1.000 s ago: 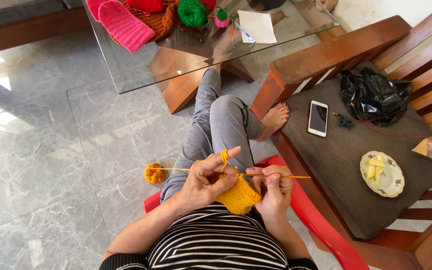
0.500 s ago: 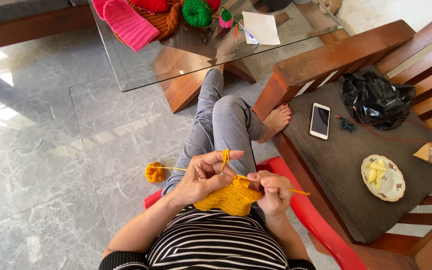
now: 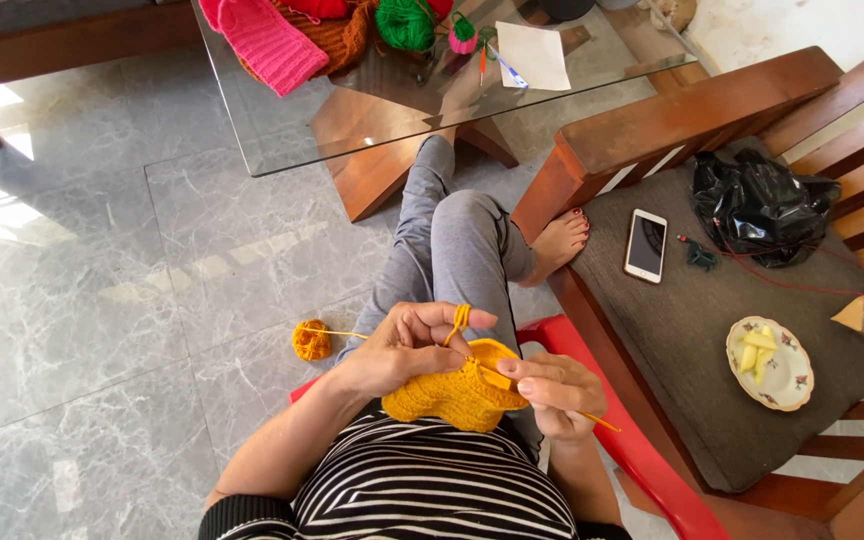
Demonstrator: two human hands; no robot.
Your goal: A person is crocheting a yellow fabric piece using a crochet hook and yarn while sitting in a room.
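I sit on a red chair [image 3: 642,455] with an orange crocheted piece [image 3: 457,392] in my lap. My left hand [image 3: 402,345] grips the piece's upper edge, with orange yarn looped over the raised forefinger. My right hand [image 3: 557,392] pinches a thin yellow crochet hook [image 3: 592,418], its tip pushed into the piece. The yarn strand runs left to a small orange yarn ball [image 3: 311,340] on the floor.
A glass-topped table [image 3: 282,140] ahead carries a pink knit [image 3: 264,42], green yarn [image 3: 405,22] and a white paper [image 3: 534,55]. To the right, a wooden bench [image 3: 672,120] holds a phone [image 3: 645,245], a black bag [image 3: 757,205] and a plate with yellow food [image 3: 769,363]. Grey marble floor lies left.
The crocheted piece has turned and spread between my hands. My right hand has shifted slightly right and lower with the hook. The view has tilted a little.
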